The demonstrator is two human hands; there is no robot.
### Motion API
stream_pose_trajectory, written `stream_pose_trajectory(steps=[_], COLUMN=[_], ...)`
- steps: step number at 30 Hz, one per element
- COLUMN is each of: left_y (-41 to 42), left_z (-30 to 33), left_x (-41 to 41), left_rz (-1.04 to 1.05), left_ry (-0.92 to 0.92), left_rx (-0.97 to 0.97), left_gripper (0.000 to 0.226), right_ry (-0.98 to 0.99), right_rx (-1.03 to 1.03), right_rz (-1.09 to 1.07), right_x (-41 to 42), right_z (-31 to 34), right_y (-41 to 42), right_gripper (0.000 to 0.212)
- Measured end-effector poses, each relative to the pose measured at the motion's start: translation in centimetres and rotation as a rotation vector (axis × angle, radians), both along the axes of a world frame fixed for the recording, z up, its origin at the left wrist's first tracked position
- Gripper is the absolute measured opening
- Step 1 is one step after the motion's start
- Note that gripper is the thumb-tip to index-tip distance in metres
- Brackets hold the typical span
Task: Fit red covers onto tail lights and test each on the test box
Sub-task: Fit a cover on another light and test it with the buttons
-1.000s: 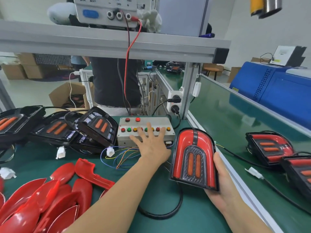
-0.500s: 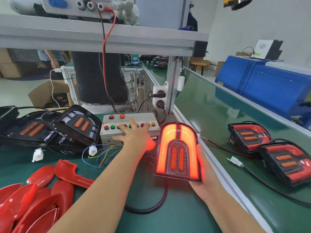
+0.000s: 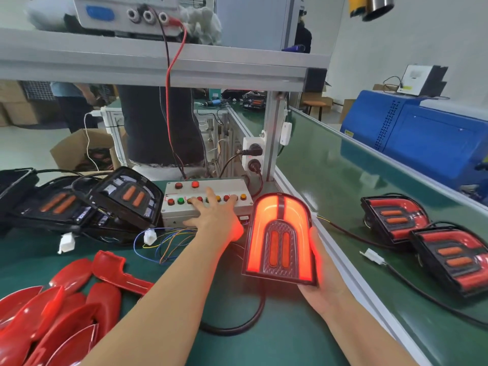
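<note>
The left hand [image 3: 215,216] lies flat with its fingers spread out on the buttons of the test box [image 3: 206,202] — it holds nothing. The right hand [image 3: 320,281] holds a tail light [image 3: 281,237] from under and behind, just right of the box. The light glows bright red. A pile of red covers [image 3: 52,313] sits on the green table [image 3: 264,339] — down at the left.

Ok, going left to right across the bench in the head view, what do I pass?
Pile of red covers → uncovered tail lights → test box → left hand → lit tail light → right hand → two finished tail lights.
</note>
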State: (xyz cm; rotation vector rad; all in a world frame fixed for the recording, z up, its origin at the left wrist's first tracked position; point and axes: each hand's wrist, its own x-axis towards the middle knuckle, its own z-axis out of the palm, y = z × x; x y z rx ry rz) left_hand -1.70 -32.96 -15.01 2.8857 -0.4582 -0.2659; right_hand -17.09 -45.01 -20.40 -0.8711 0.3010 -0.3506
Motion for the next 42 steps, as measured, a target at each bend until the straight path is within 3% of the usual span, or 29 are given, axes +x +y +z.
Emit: stream_pose_trajectory(steps=[6, 15, 23, 33, 37, 39, 42], left_y=[0.1, 0.5, 0.6, 1.1, 1.7, 2.5, 4.9], left_z=[-0.6, -1.2, -0.7, -0.6, 0.0, 0.5, 1.5], left_x=[-0.3, 0.5, 1.2, 1.4, 1.7, 1.8, 2.0], left_rz=[-0.011, -0.103, -0.194, -0.231, -0.277, -0.290, -0.284], left_ry=[-0.046, -0.362, -0.454, -0.456, -0.368, -0.267, -0.227], left_rx=[0.020, 0.199, 0.237, 0.202, 0.199, 0.117, -0.179], left_gripper=[0.083, 0.075, 0.059, 0.056, 0.061, 0.068, 0.069], right_ry=[0.016, 0.068, 0.033, 0.074, 0.126, 0.145, 0.213], right_rx=[-0.019, -0.053, -0.021, -0.002, 0.025, 0.056, 0.056], right_rz=[-0.010, -0.002, -0.017, -0.023, -0.035, -0.039, -0.065], right_x=[-0.3, -0.3, -0.1, -0.1, -0.1, -0.1, 0.1], right_z=[0.0, 0.1, 0.3, 0.4, 0.7, 0.9, 1.1], right_y=[0.1, 0.4, 0.3, 0.3, 0.4, 0.3, 0.1], right_gripper=[0.046, 0.046, 0.039, 0.046, 0.047, 0.047, 0.043])
